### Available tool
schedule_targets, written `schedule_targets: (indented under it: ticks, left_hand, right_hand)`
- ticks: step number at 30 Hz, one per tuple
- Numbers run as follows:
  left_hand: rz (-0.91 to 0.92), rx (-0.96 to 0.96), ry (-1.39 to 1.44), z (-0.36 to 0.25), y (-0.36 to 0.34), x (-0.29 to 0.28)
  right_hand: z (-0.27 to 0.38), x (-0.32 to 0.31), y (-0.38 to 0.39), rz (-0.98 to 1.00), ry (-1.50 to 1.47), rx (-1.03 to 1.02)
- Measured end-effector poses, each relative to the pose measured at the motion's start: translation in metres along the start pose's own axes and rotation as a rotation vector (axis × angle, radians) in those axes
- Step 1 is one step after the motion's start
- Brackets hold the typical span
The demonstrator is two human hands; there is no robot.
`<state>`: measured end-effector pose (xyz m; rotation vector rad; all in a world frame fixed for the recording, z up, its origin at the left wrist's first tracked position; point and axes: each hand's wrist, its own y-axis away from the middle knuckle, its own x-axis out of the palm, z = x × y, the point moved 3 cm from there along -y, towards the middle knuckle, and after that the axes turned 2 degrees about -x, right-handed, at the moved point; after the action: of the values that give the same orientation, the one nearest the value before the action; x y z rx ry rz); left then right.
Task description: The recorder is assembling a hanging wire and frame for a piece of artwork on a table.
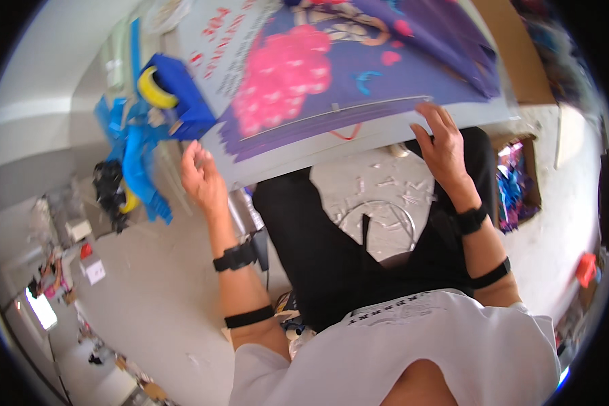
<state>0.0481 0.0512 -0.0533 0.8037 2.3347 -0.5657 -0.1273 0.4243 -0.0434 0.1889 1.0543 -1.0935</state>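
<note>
- Pale grey floor (162,291) surrounds you; a flat white printed board (284,164) spans your front.
- Purple plastic sheet with pink printing (348,68) lies on that board.
- Your left hand (204,179), loosely curled, grips nothing visible, near an angular blue box (191,100).
- Your right hand (443,141), fingers parted and bent, is at the sheet's near edge; contact unclear.

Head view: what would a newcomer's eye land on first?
Probably the purple printed sheet with its bright pink patch at top centre, the right hand at its near edge. Next, the blue holder with a curved yellow piece, upper left, beyond the left hand. Then the box of shiny pieces at right.
</note>
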Motion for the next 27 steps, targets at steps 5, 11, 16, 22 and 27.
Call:
schedule_targets:
  ticks: [5, 11, 16, 22, 27]
  left_hand:
    - [-0.347, -0.345, 0.307, -0.015, -0.054, -0.034]
    - [-0.024, -0.623, 0.512, 0.0, -0.092, -0.036]
    - [0.059, -0.569, 0.671, -0.004, -0.092, -0.025]
    - [0.041, -0.621, 0.561, 0.008, -0.096, -0.039]
    - [0.046, -0.645, 0.783, 0.016, -0.092, -0.04]
  right_hand:
    - [0.033, 0.038, 0.013, 0.144, -0.222, -0.127]
    - [0.052, 0.053, 0.012, 0.173, -0.248, -0.191]
    - [0.036, 0.055, 0.02, 0.091, -0.237, -0.183]
    - [0.039, 0.066, 0.024, 0.07, -0.202, -0.192]
    - [0.032, 0.066, 0.028, 0.088, -0.171, -0.168]
